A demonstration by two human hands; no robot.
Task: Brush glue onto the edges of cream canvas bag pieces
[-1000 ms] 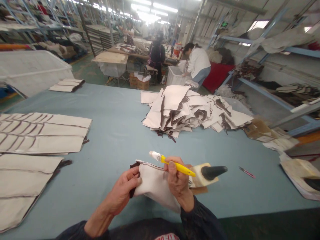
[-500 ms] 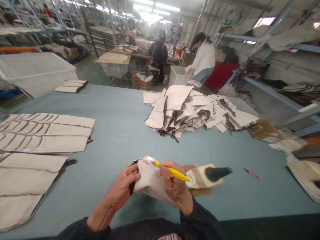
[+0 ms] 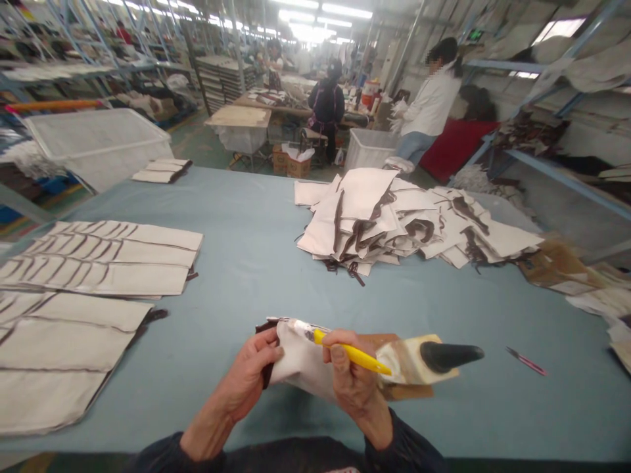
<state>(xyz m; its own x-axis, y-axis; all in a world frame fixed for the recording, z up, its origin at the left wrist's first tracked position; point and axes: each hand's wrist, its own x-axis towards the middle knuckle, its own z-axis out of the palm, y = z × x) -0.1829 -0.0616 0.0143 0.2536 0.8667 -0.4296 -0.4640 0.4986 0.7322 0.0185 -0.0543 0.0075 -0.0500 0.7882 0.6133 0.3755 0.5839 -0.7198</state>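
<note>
My left hand [image 3: 254, 371] pinches the left end of a cream fabric piece [image 3: 308, 374] with a dark brown edge, thumb on top. In my right hand [image 3: 355, 378] is a yellow-handled brush [image 3: 352, 355], held like a pen. Its white-coated bristles touch the upper edge of the fabric near my left fingertips. Just right of my right hand, a glue-smeared pad [image 3: 407, 364] lies on brown cardboard [image 3: 407, 392], with a dark cone-shaped object [image 3: 451, 358] resting on it. My right hand hides part of the fabric.
A loose heap of cream pieces with brown strips [image 3: 365, 217] covers the table's far middle and right. Overlapping rows of similar pieces [image 3: 148, 263] lie at left. Small pink-handled snips [image 3: 527, 361] are at right. Beyond the table, a person in white [image 3: 434, 98] stands by a white bin [image 3: 369, 151].
The view has swung slightly left, so everything sits further right. The brush tip has slid a little rightward along the fabric edge. The person in white has straightened up from the bin.
</note>
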